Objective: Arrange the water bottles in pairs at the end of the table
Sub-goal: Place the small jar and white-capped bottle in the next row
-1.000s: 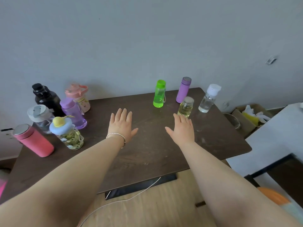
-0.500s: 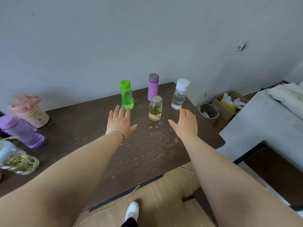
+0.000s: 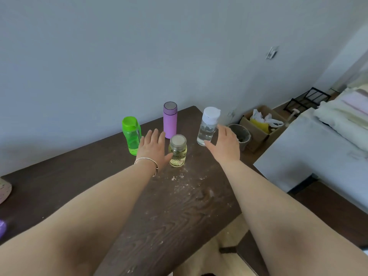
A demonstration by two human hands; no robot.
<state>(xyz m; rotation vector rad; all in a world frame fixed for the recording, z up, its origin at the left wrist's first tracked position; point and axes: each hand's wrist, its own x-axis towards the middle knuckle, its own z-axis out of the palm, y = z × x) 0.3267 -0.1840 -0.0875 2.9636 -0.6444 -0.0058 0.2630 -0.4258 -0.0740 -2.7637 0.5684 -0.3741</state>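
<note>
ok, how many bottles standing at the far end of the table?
4: green bottle leftmost, purple flask at the back, yellow jar in front, clear bottle rightmost. Others lie cut off at the left frame edge.

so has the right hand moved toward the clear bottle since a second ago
Yes. The right hand went from near the yellow jar across to the clear bottle, fingers open beside it.

Four bottles upright at the far end of the dark table (image 3: 179,206): green bottle (image 3: 131,135), purple flask (image 3: 170,119), small yellow jar (image 3: 177,150), clear bottle (image 3: 208,126). Left hand (image 3: 153,149) spread flat between green bottle and jar; right hand (image 3: 225,145) spread wide just beside the clear bottle.
</note>
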